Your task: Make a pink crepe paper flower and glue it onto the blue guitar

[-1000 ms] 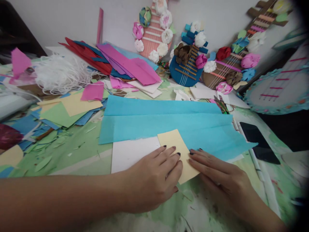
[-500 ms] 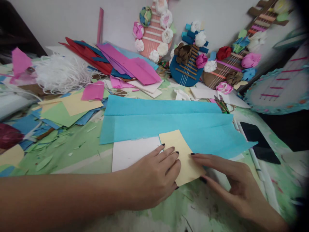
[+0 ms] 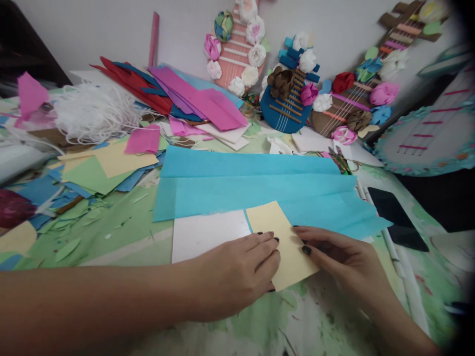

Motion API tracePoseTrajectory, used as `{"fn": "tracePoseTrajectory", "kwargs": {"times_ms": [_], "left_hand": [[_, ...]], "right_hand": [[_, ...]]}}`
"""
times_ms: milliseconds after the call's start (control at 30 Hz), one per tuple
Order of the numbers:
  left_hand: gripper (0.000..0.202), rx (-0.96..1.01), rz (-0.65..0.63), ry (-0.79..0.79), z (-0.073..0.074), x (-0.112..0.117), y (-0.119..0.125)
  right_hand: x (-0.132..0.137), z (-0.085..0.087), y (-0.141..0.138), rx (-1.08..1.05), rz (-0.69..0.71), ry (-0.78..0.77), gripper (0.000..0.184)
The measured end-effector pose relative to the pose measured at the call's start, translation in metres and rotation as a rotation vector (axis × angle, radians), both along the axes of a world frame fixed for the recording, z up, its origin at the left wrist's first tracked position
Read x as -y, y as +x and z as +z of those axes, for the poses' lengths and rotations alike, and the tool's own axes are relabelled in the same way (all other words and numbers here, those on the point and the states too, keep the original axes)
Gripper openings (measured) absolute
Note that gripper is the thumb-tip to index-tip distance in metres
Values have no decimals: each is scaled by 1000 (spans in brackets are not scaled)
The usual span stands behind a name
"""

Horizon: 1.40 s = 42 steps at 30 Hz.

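Observation:
A pale yellow piece of paper [image 3: 293,262] lies over a white board [image 3: 206,230] and the lower edge of a wide turquoise crepe paper sheet [image 3: 256,183]. My left hand [image 3: 241,272] rests on the yellow paper's left part, fingers stretched out flat. At its right edge, my right hand [image 3: 345,262] has thumb and index finger close together, pinching the paper. A thin blue strip shows along the yellow paper's left edge. The board's right part is hidden under the paper and my hand.
Paper scraps [image 3: 96,173] and a tangle of white string [image 3: 96,111] cover the left side. Folded pink paper [image 3: 208,106] lies behind. Decorated paper guitars, one blue [image 3: 285,111], lean on the wall. Pliers [image 3: 340,159] and a black phone [image 3: 397,217] are at right.
My right thumb has moved up and in toward the index finger at the yellow paper's edge. My left fingers have slid slightly down and right, and the paper has shifted slightly.

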<state>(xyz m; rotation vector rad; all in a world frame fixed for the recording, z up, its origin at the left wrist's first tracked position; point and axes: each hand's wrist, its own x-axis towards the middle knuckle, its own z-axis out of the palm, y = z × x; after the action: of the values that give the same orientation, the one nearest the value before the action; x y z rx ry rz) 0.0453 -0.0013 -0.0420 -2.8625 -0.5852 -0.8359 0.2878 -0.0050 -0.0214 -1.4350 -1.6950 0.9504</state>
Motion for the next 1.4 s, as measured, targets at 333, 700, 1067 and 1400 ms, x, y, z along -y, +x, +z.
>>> {"fn": "tracePoseTrajectory", "kwargs": {"times_ms": [333, 700, 1067, 1400], "left_hand": [[41, 3, 76, -71, 3, 2, -3], [43, -59, 74, -40, -1, 1, -4], [40, -75, 71, -24, -2, 0, -4], [42, 48, 31, -53, -2, -3, -5]], "right_hand": [[1, -1, 3, 48, 13, -2, 13], [0, 3, -4, 64, -23, -23, 12], [2, 2, -3, 67, 6, -12, 11], [1, 4, -4, 70, 15, 5, 13]]}}
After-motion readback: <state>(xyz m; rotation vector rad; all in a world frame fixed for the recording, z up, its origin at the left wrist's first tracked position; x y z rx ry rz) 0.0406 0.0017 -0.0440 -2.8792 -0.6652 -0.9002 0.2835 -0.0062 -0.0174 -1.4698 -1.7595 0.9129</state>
